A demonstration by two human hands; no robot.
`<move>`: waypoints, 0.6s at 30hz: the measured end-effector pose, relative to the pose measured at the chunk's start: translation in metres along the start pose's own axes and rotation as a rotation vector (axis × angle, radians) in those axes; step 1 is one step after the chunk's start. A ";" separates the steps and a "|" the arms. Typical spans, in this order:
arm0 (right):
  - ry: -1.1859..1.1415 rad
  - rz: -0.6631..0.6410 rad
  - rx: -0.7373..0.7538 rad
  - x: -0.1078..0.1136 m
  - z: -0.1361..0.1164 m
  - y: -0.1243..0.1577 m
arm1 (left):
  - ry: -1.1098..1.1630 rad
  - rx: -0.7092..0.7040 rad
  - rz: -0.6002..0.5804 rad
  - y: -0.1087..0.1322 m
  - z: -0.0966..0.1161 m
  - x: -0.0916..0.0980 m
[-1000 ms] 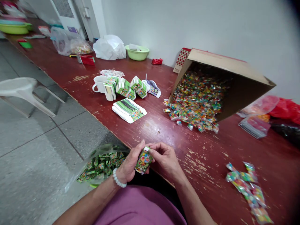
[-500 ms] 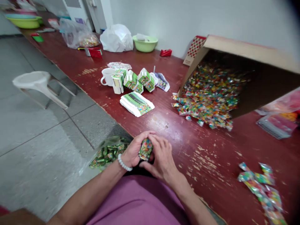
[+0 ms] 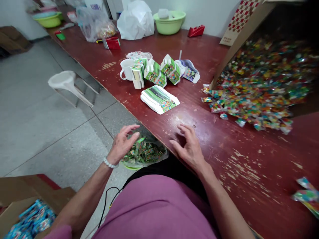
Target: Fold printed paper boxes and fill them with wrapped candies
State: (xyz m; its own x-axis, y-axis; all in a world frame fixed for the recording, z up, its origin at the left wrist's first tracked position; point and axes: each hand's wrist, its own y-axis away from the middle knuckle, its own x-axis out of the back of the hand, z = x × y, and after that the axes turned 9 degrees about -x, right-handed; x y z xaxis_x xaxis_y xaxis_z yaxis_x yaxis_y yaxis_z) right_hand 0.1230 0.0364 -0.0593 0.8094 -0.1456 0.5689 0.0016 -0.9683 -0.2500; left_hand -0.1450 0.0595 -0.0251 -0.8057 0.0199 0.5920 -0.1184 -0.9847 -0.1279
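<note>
My left hand (image 3: 122, 145) hangs over the bag of small green packets (image 3: 147, 153) beside the table edge, fingers apart and holding nothing. Over the table's near edge is my right hand (image 3: 189, 146), also with spread fingers and nothing in them. Beyond the hands lies a stack of flat green and white cartons (image 3: 159, 99). Behind it, several folded green boxes (image 3: 155, 73) lean beside a white mug (image 3: 127, 69). On the right, wrapped candies (image 3: 259, 96) spill out of a tilted cardboard box (image 3: 239, 43).
A white stool (image 3: 66, 81) stands on the floor at left. Blue packets (image 3: 32, 220) fill a carton at lower left. Along the wall are a green basin (image 3: 169, 24), a white bag (image 3: 136, 21) and a red tape dispenser (image 3: 196, 31). Candy strips (image 3: 307, 194) lie at far right.
My hands have moved apart, and the small green packet between them is no longer in them. My left hand has shifted left, over the bag. The view has shifted too.
</note>
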 end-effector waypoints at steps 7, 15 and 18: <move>0.051 0.103 -0.054 -0.002 0.031 0.009 | -0.547 -0.300 0.084 -0.090 0.014 -0.038; 0.014 0.106 -0.059 0.000 0.025 0.006 | -0.750 -0.327 -0.092 -0.145 0.029 -0.085; -0.002 0.104 -0.063 -0.001 0.025 0.005 | -0.716 -0.301 -0.080 -0.150 0.027 -0.087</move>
State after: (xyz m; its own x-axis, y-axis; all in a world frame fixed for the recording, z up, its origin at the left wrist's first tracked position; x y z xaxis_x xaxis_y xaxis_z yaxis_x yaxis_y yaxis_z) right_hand 0.1373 0.0364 -0.0806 0.8044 -0.2457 0.5409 -0.1193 -0.9587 -0.2581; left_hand -0.0419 0.2011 -0.0358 -0.2290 -0.1286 0.9649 -0.3953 -0.8935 -0.2129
